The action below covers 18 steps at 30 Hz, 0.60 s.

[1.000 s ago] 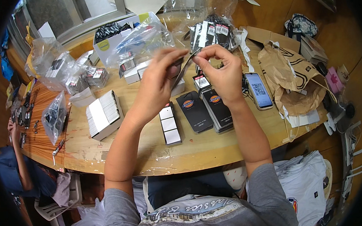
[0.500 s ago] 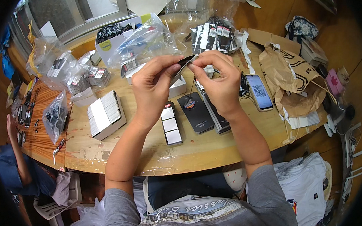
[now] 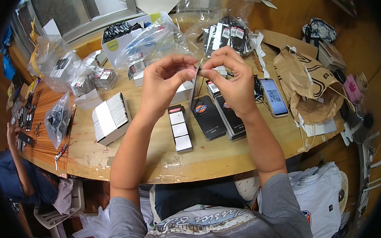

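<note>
The left hand [image 3: 165, 83] pinches a thin tag [image 3: 192, 92] near its top. The right hand [image 3: 234, 83] also pinches there, above dark cards [image 3: 210, 122].

Table [image 3: 167, 170] mid-frame; tag [image 3: 193, 97] between left hand [image 3: 164, 85] and right hand [image 3: 232, 79], centre, above the tabletop; below it, left to right: label stack [image 3: 180, 130], tag pile [image 3: 209, 120], second tag pile [image 3: 233, 123]; card box [image 3: 111, 119] left of these; phone [image 3: 274, 96] right of them, paper bag [image 3: 294, 73] right again; carton [image 3: 112, 46] upper centre-left, plastic bag [image 3: 159, 42] across its front; bagged tags [image 3: 229, 33] right of carton; bundles [image 3: 104, 79] left of it; shirts [image 3: 315, 190] lower right, past the table's near edge
</note>
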{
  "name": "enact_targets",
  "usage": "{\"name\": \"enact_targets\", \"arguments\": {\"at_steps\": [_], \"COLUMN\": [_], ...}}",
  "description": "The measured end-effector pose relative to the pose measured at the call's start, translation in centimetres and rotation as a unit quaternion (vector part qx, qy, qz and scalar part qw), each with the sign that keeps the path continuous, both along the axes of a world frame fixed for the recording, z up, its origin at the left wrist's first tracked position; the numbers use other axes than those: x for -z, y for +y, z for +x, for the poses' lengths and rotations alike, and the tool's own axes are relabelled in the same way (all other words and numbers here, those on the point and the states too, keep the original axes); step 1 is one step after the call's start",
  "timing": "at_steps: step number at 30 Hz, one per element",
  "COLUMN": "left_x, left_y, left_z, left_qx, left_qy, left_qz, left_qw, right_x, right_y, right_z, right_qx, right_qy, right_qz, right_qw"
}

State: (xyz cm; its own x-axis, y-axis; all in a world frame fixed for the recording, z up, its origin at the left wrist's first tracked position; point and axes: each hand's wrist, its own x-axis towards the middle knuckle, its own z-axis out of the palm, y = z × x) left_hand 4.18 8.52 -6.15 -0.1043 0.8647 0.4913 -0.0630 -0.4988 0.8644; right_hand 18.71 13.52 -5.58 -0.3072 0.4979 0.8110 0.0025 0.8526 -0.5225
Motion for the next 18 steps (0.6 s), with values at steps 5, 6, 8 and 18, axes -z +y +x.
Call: {"name": "enact_targets", "arguments": {"at_steps": [5, 6, 8, 18], "left_x": [0.3, 0.4, 0.5, -1.7], "left_y": [0.1, 0.1, 0.1, -0.7], "left_z": [-0.1, 0.0, 0.2, -3.2], "left_qx": [-0.008, -0.028, -0.068, -0.006], "left_qy": [0.036, 0.050, 0.079, -0.117], "left_qz": [0.001, 0.015, 0.043, 0.068], "left_qw": [0.999, 0.998, 0.994, 0.991], "right_x": [0.4, 0.5, 0.8, 0.0], "right_y": [0.8, 1.1, 1.2, 1.6], "right_z": [0.1, 0.0, 0.0, 1.5], "right_qx": [-0.047, -0.059, -0.117, -0.277], "right_qy": [-0.023, -0.033, -0.047, -0.072], "right_qz": [-0.012, -0.029, -0.117, -0.361], "right_qw": [0.999, 0.997, 0.985, 0.888]}}
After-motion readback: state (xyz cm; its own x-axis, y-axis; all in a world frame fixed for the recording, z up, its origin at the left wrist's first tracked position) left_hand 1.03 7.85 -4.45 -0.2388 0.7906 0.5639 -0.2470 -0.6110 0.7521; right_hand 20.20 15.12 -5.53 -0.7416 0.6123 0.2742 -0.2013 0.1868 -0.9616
